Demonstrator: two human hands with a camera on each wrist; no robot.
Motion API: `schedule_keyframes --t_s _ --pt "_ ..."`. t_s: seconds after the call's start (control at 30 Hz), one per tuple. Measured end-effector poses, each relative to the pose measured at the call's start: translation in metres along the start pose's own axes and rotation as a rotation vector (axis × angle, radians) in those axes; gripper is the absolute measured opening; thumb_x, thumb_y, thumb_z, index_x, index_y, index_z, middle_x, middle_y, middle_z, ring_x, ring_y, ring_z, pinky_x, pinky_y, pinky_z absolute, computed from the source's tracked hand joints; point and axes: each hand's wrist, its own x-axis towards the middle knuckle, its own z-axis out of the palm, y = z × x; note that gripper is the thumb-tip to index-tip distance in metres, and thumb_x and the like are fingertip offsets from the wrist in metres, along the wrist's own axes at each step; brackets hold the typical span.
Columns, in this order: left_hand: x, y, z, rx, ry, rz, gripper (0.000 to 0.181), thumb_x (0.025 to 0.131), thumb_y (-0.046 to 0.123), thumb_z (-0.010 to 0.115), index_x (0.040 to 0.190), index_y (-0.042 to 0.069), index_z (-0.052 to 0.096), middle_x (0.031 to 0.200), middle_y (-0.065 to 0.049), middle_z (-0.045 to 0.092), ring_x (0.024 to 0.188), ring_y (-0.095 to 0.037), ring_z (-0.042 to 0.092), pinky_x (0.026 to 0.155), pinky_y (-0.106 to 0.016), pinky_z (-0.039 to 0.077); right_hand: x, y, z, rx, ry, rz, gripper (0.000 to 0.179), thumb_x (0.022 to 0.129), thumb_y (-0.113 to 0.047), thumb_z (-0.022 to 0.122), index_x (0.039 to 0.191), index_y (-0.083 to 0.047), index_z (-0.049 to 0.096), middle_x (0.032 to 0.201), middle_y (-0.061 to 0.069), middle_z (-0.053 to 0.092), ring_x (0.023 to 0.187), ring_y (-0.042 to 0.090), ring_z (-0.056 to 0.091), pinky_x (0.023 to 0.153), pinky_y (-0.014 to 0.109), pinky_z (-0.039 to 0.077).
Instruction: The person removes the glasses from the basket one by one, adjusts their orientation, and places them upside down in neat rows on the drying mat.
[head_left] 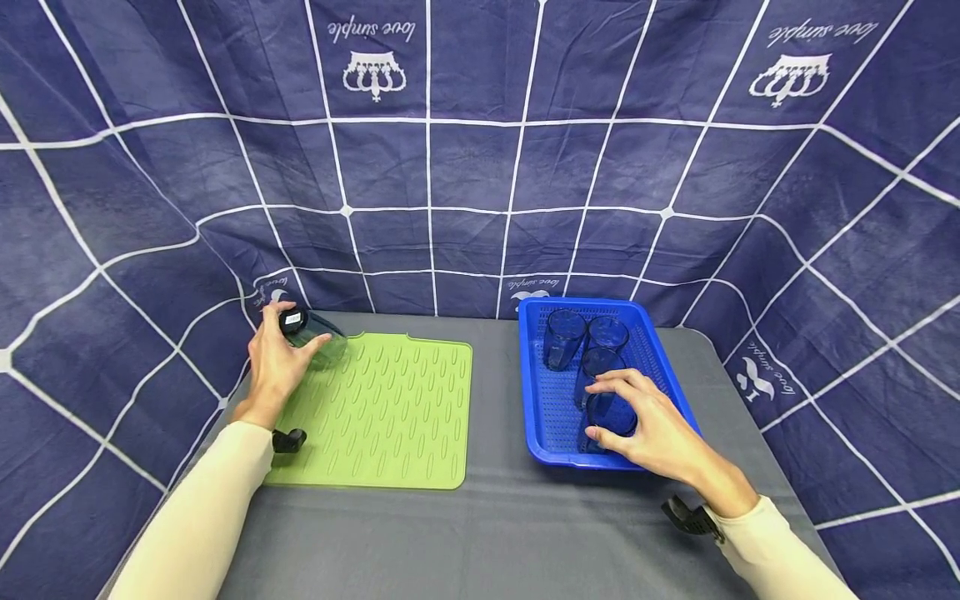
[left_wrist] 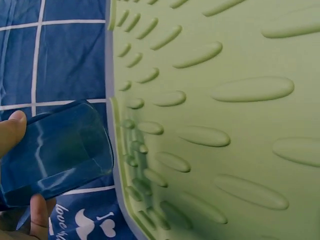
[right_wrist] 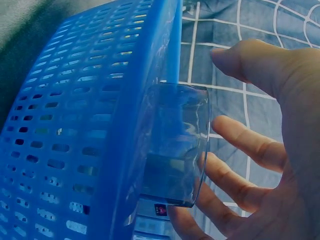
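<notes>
My left hand (head_left: 276, 354) grips a clear bluish drinking glass (head_left: 324, 340) between thumb and fingers, its labelled base turned up and towards me. In the left wrist view, the mouth of this glass (left_wrist: 70, 150) points at the green ridged mat (left_wrist: 245, 60), close over its far left corner. My right hand (head_left: 652, 425) is spread around the nearest glass (head_left: 609, 413) in the blue basket (head_left: 531, 392). In the right wrist view the thumb stands off from that glass (right_wrist: 177, 135), while the fingertips are right at its rim.
Behind the nearest one, several more glasses (head_left: 564, 329) stand in the basket. The basket sits on the grey table (head_left: 495, 525) to the right of the mat. A dark blue cloth (head_left: 465, 167) with white lines hangs behind and at both sides.
</notes>
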Motion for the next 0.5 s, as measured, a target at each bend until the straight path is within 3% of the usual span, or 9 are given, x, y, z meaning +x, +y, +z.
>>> schedule_keyframes --t_s 0.3,0.5 --pt "-0.001 -0.011 0.007 0.033 -0.036 -0.053 0.084 0.089 0.015 0.104 0.158 0.013 0.057 0.152 -0.038 0.068 0.145 -0.064 0.062 0.12 -0.075 0.048 -0.004 0.004 0.003 -0.003 -0.021 0.006 0.06 0.083 -0.028 0.105 0.137 -0.015 0.082 0.146 0.011 0.073 0.139 0.039 0.068 0.114 0.061 0.052" --pt "0.0 -0.015 0.01 0.049 -0.036 -0.053 0.083 0.089 0.014 0.103 0.159 0.013 0.058 0.148 -0.039 0.069 0.141 -0.064 0.064 0.119 -0.074 0.048 -0.005 0.005 0.005 -0.006 -0.027 0.013 0.063 0.083 -0.028 0.105 0.139 -0.015 0.081 0.145 0.008 0.073 0.138 0.037 0.069 0.113 0.062 0.054"
